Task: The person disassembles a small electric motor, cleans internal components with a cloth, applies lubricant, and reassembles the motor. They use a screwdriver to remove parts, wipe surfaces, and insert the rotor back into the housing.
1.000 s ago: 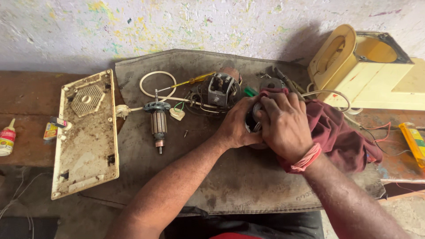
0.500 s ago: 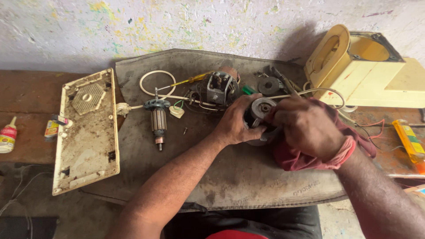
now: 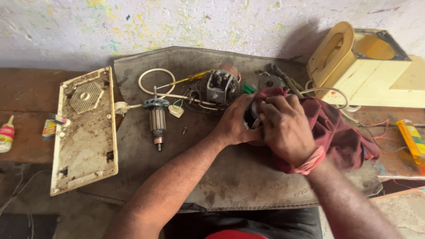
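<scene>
My left hand grips a round metal motor part above a grey mat. My right hand presses a maroon cloth over the part's right side and covers most of it. A motor armature with a copper-coloured core lies upright on the mat to the left. Just behind my hands sits a motor stator block with wires, next to a yellow-handled screwdriver.
A dirty cream base plate lies at the left on the wooden bench. A cream appliance housing stands at the back right. A small glue bottle sits far left, and a yellow tube far right. A white rubber ring lies behind the armature.
My right hand moved back left with the cloth and now covers the round part, which showed bare half a second ago. My left hand kept its hold.
</scene>
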